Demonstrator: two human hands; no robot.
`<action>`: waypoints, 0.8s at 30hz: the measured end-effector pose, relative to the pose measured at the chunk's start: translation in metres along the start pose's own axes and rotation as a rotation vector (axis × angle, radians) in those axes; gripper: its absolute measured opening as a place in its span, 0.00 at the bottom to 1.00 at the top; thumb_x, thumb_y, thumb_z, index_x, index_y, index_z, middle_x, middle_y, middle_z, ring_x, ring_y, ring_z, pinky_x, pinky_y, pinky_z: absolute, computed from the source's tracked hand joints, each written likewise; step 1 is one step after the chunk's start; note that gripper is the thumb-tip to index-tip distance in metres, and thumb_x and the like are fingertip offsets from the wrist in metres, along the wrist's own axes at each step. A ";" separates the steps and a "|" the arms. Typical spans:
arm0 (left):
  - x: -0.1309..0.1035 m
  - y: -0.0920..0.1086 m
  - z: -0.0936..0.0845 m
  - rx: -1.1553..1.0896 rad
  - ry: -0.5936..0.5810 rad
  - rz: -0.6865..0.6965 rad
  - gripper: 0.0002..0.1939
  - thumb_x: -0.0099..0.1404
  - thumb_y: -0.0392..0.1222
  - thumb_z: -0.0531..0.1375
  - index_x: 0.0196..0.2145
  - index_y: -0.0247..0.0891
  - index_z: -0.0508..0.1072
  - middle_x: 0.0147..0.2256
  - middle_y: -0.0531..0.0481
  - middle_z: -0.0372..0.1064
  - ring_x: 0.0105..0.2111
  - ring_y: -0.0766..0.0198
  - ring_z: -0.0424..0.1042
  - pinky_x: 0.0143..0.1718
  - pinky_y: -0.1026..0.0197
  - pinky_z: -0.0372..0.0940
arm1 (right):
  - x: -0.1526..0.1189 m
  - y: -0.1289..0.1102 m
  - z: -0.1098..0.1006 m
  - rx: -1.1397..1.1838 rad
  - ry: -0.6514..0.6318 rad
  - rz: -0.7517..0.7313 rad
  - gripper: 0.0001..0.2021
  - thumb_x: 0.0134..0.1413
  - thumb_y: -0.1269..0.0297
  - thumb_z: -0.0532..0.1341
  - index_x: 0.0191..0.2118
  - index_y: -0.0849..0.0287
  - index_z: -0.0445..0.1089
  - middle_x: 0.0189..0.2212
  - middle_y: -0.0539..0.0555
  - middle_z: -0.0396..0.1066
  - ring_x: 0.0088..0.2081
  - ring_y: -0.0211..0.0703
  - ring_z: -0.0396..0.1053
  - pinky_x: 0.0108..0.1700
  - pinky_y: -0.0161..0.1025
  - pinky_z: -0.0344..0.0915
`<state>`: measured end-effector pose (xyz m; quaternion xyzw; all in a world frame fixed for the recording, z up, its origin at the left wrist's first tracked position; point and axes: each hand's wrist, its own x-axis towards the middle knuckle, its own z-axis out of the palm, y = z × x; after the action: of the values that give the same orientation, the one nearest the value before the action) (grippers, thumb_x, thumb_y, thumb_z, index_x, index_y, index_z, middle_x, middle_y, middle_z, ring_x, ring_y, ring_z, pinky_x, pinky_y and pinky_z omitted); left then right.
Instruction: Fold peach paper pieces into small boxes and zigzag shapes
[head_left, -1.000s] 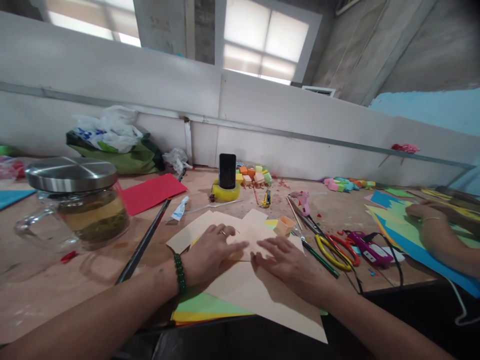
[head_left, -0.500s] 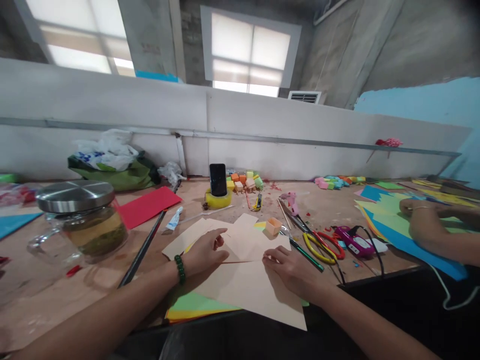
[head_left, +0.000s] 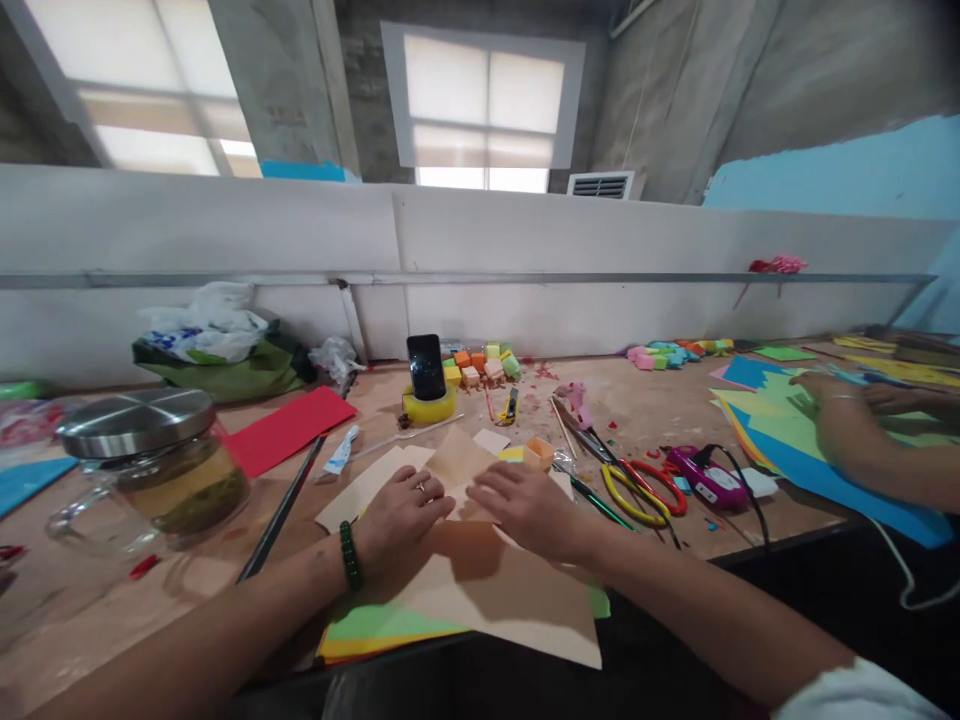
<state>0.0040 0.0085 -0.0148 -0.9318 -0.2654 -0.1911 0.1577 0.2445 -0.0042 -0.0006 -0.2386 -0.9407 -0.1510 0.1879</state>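
Observation:
A sheet of peach paper lies at the table's front edge, over green and yellow sheets. My left hand, with a ring and a green bead bracelet, is closed on the paper's back part, its fingers bent over it. Facing it from the right, my right hand holds the same part, fingers on top and thumb hidden. Between and beyond the hands a flap of peach paper stands raised. Just behind my right hand sits a small peach paper box.
Right of the paper lie a green pen, scissors and a purple device with a cable. A glass mug stands left; a phone leans on a tape roll. Another person's arm works over coloured sheets.
My hands have come closer together, the right one moving left and over the paper. A peach flap now rises between them. The view has shifted slightly.

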 end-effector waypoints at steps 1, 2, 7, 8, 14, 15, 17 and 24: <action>-0.002 -0.002 0.000 -0.017 -0.040 -0.004 0.12 0.64 0.29 0.51 0.32 0.39 0.71 0.29 0.49 0.69 0.30 0.62 0.65 0.35 0.57 0.56 | 0.009 -0.001 0.003 0.040 -0.127 -0.076 0.07 0.59 0.74 0.57 0.40 0.63 0.71 0.35 0.58 0.73 0.39 0.47 0.68 0.40 0.42 0.68; -0.005 -0.005 -0.001 -0.059 -0.077 -0.013 0.11 0.64 0.29 0.51 0.31 0.39 0.71 0.29 0.49 0.68 0.30 0.62 0.65 0.34 0.58 0.57 | 0.017 -0.001 0.007 0.087 -0.213 -0.119 0.06 0.59 0.73 0.57 0.38 0.63 0.72 0.33 0.58 0.73 0.37 0.45 0.68 0.39 0.41 0.68; -0.015 -0.014 -0.013 -0.413 -0.171 -0.014 0.09 0.58 0.41 0.56 0.37 0.39 0.71 0.36 0.44 0.68 0.35 0.58 0.67 0.38 0.57 0.62 | 0.036 0.011 0.018 0.496 -0.369 -0.088 0.08 0.58 0.69 0.59 0.42 0.60 0.75 0.38 0.56 0.75 0.40 0.42 0.69 0.43 0.38 0.66; -0.016 -0.015 -0.015 -0.435 -0.201 0.013 0.09 0.59 0.44 0.56 0.36 0.39 0.71 0.36 0.44 0.68 0.34 0.57 0.67 0.38 0.57 0.62 | 0.038 0.018 0.020 0.610 -0.398 -0.056 0.08 0.56 0.72 0.61 0.40 0.59 0.75 0.39 0.55 0.75 0.41 0.41 0.70 0.44 0.36 0.65; -0.014 -0.010 -0.020 -0.377 -0.303 0.083 0.06 0.60 0.41 0.54 0.31 0.39 0.69 0.30 0.46 0.68 0.29 0.58 0.65 0.30 0.56 0.60 | 0.035 0.045 0.036 1.194 -0.525 0.347 0.07 0.47 0.62 0.66 0.31 0.61 0.75 0.35 0.52 0.73 0.33 0.37 0.68 0.35 0.32 0.64; -0.014 -0.009 -0.021 -0.366 -0.312 0.086 0.06 0.60 0.41 0.53 0.30 0.39 0.68 0.29 0.46 0.68 0.29 0.58 0.65 0.29 0.57 0.60 | 0.034 0.045 0.039 1.263 -0.531 0.429 0.10 0.47 0.59 0.66 0.31 0.61 0.75 0.33 0.51 0.72 0.30 0.36 0.66 0.31 0.32 0.62; -0.014 -0.008 -0.022 -0.351 -0.326 0.087 0.06 0.61 0.40 0.53 0.27 0.39 0.67 0.27 0.47 0.68 0.28 0.58 0.65 0.28 0.57 0.59 | 0.031 0.040 0.041 1.339 -0.497 0.593 0.12 0.47 0.56 0.65 0.29 0.61 0.73 0.29 0.49 0.70 0.26 0.33 0.62 0.27 0.31 0.58; -0.018 -0.004 -0.024 -0.322 -0.323 0.072 0.08 0.62 0.39 0.52 0.25 0.39 0.65 0.26 0.48 0.67 0.26 0.61 0.64 0.25 0.58 0.57 | 0.037 0.026 0.044 1.045 -0.264 0.774 0.07 0.42 0.69 0.68 0.23 0.61 0.68 0.27 0.48 0.66 0.29 0.35 0.62 0.29 0.32 0.56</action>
<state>-0.0189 -0.0050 -0.0010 -0.9722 -0.2199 -0.0737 -0.0309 0.2152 0.0481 -0.0187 -0.4532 -0.7517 0.4342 0.2028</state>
